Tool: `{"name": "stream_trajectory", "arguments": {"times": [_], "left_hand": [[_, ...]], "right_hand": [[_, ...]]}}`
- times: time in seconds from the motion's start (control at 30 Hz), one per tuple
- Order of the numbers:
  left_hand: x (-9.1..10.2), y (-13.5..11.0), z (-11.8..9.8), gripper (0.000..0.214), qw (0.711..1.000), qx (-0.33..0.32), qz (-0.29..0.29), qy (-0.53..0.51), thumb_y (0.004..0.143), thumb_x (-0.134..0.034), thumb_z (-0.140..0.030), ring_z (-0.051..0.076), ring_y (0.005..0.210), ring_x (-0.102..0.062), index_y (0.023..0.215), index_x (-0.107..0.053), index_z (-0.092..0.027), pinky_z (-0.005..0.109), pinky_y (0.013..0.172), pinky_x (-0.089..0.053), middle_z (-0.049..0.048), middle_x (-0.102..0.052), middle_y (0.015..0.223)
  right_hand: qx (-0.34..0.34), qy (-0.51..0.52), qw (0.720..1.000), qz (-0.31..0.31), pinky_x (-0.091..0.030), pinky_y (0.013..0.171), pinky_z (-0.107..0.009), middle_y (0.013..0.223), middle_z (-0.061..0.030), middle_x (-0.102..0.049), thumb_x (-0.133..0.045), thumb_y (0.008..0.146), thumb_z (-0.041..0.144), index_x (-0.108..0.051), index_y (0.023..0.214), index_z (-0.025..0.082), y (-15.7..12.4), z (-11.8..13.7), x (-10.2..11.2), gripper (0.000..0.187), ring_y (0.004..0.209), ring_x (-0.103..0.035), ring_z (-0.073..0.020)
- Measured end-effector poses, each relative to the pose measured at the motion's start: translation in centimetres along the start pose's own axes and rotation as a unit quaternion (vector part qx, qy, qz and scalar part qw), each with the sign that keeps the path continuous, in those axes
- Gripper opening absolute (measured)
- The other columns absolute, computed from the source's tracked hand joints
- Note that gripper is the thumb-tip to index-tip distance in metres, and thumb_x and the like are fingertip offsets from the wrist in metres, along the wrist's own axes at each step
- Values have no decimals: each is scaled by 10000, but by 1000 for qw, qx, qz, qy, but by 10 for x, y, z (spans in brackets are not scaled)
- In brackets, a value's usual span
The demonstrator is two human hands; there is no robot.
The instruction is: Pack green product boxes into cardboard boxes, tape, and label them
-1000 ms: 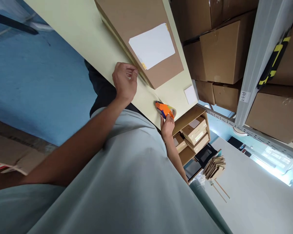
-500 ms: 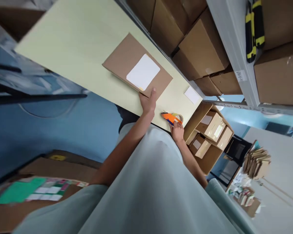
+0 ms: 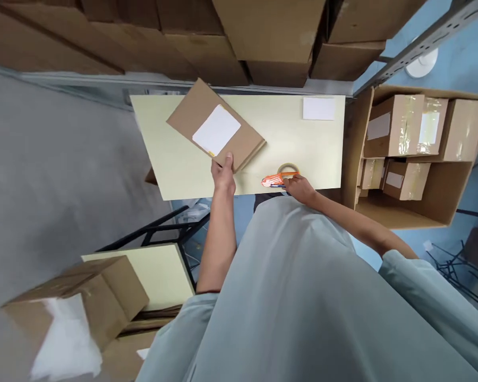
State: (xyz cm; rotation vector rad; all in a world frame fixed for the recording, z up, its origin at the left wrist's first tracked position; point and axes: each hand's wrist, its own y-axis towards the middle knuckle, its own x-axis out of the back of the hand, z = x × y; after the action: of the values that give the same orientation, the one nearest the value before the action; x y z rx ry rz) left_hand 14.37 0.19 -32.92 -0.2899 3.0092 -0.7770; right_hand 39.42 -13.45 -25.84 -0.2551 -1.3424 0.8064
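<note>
A flat brown cardboard parcel (image 3: 191,109) with a white label (image 3: 216,130) lies tilted on a pale yellow table (image 3: 287,143). My left hand (image 3: 223,174) grips the parcel's near corner, fingers closed over its edge. An orange tape dispenser (image 3: 278,179) with a roll of clear tape lies near the table's front edge. My right hand (image 3: 299,187) is closed on the dispenser's handle end. A light grey-green shirt fills the lower middle of the view.
A white card (image 3: 318,108) lies at the table's far right. A large open carton (image 3: 454,196) with several taped boxes stands right of the table. Brown boxes (image 3: 271,32) fill the shelving behind. A second small table (image 3: 151,273) and cartons (image 3: 83,302) sit lower left.
The view has swung round, so the table now lies level across the frame. My left hand went from the table edge to the parcel's corner. My right hand stays on the tape dispenser.
</note>
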Motion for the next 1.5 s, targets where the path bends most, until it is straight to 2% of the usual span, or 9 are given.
{"name": "stream_trajectory", "arguments": {"times": [0.27,0.43,0.6,0.77,0.93,1.07,1.17,1.3,1.5], "left_hand": [[9,-3,-2,772,998,13,36,49,871,-948,-647,247,1499,-685,1472,-688,-238,463,1345,-505,150,-734,1559],[19,-4,-14,779,991,25,82,98,826,-965,-658,270,1508,-682,1412,-694,-223,484,1358,-484,184,-715,1585],[37,5,-42,778,964,56,171,196,761,-972,-642,294,1499,-692,1354,-705,-214,481,1342,-483,216,-715,1596],[48,27,-91,953,906,65,285,304,660,-978,-460,361,1538,-655,1529,-651,-245,590,1350,-455,191,-695,1634],[-20,33,-118,1168,877,-86,138,452,713,-979,-403,454,1793,-253,1750,-473,-220,711,1436,-150,251,-430,1838],[-115,19,-95,1091,894,-152,81,414,910,-853,-675,447,1827,103,1801,-392,-244,782,1403,22,228,-133,1956],[-159,9,-70,1097,898,-148,-2,414,938,-804,-735,466,1808,183,1798,-416,-176,778,1388,104,262,-23,1957],[-162,1,-52,921,858,-186,-79,471,993,-739,-712,460,1827,63,1714,-570,-165,721,1412,101,276,-119,1944],[-143,-21,-51,800,829,-226,-19,511,1050,-671,-680,431,1836,-17,1671,-622,-178,694,1432,44,269,-185,1935]], "right_hand": [[-112,4,993,29,-523,995,-391,1159,-277,-853,-508,1220,382,-668,1353,47,-69,-79,8,394,1147,-805,-356],[-132,-6,991,-33,-531,1017,-439,1205,-318,-838,-485,1195,311,-637,1443,-10,-27,-119,39,434,1147,-796,-379],[-71,-22,996,-48,-528,1053,-452,1185,-268,-857,-441,1087,71,-650,1477,-1,21,-112,57,448,1098,-816,-337],[4,-40,998,-38,-511,1079,-436,1152,-234,-874,-422,1071,40,-682,1431,27,12,-80,43,444,1024,-829,-300],[11,-33,999,-39,-509,1091,-425,1176,-211,-876,-426,1044,-1,-667,1448,17,-8,-55,26,471,1018,-834,-293],[-1,-19,999,-44,-492,1108,-433,1141,-223,-868,-434,1032,-17,-684,1413,-12,-21,-52,18,455,1040,-834,-305],[-6,2,999,-45,-487,1118,-439,1172,-218,-866,-411,1040,-26,-696,1407,-6,-26,-53,13,465,1068,-840,-308],[-21,47,997,-52,-501,1122,-441,1177,-229,-867,-436,1046,-14,-703,1402,-17,-29,-47,4,445,1088,-850,-312],[-32,151,986,-60,-532,1166,-417,1194,-165,-887,-499,1067,14,-679,1521,68,-42,-25,-20,491,1121,-856,-265]]}}
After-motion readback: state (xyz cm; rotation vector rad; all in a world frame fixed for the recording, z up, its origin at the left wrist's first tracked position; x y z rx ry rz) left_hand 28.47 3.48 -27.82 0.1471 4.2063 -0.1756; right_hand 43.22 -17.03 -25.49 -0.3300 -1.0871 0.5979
